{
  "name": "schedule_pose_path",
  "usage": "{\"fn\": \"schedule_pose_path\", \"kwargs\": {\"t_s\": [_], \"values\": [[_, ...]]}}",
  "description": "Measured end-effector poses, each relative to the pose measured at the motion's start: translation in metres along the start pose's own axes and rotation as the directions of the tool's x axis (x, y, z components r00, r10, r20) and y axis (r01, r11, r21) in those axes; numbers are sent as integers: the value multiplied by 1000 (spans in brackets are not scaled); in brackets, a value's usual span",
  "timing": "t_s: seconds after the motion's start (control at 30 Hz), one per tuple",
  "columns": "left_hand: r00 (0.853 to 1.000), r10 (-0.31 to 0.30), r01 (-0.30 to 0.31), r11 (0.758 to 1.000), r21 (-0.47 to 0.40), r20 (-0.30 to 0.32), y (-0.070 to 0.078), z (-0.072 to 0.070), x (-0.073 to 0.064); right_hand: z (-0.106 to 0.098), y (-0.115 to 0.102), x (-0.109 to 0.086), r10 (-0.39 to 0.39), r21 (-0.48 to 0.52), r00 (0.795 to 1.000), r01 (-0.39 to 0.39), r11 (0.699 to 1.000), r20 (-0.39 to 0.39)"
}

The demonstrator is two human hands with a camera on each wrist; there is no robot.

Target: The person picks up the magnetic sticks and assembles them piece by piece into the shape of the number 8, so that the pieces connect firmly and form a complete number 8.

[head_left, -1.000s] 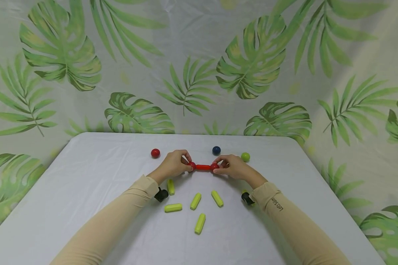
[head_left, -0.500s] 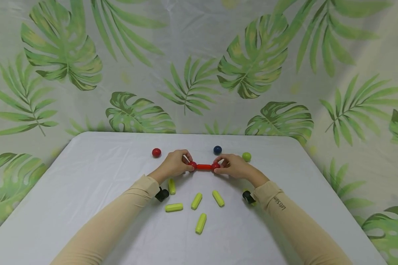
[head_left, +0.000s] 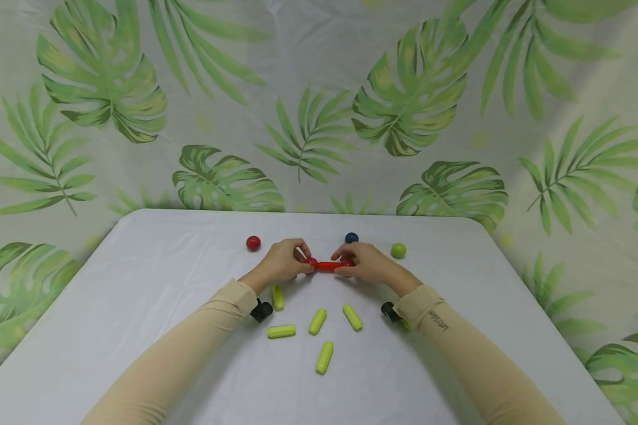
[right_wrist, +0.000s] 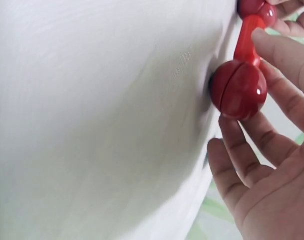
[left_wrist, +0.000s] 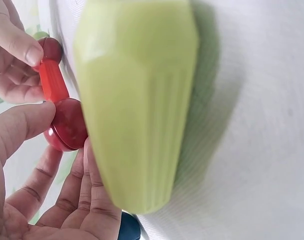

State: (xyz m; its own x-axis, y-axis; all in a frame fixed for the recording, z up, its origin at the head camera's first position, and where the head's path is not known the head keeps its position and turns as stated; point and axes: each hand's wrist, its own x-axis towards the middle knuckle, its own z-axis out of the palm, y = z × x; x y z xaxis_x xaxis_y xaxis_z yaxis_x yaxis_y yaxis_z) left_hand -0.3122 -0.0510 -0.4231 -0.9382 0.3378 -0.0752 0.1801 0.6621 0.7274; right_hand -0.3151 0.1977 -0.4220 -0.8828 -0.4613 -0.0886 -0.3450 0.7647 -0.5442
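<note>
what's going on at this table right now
A person at a white-covered table holds a red, plastic-looking rod with a glossy red ball at each end. The left hand pinches one end ball; the right hand curves round the other end ball. Loose yellow-green faceted rods lie nearer; farther back sit a loose red ball, a dark blue ball and a bright green ball.
</note>
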Motion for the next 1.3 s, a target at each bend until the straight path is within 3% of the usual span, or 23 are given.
{"fn": "schedule_pose_path", "kwargs": {"t_s": [0.33,0.57,0.9,1.1,1.3], "values": [[1000,11,-10,1000,20,-3,1,-5,-2,4,-7,7,-48,8,999,48,999,2],[1000,9,-9,999,48,-2,2,-12,-11,4,-6,7,-30,39,999,29,999,16],[1000,14,-11,991,132,-21,-7,-24,-41,7,-10,10,-44,48,998,42,998,35],[998,-44,50,982,180,-34,-20,-28,-62,9,-18,14,-74,17,997,74,997,31],[996,-89,91,987,134,-24,-30,-26,-78,9,-28,15,-112,-8,993,112,994,43]]}}
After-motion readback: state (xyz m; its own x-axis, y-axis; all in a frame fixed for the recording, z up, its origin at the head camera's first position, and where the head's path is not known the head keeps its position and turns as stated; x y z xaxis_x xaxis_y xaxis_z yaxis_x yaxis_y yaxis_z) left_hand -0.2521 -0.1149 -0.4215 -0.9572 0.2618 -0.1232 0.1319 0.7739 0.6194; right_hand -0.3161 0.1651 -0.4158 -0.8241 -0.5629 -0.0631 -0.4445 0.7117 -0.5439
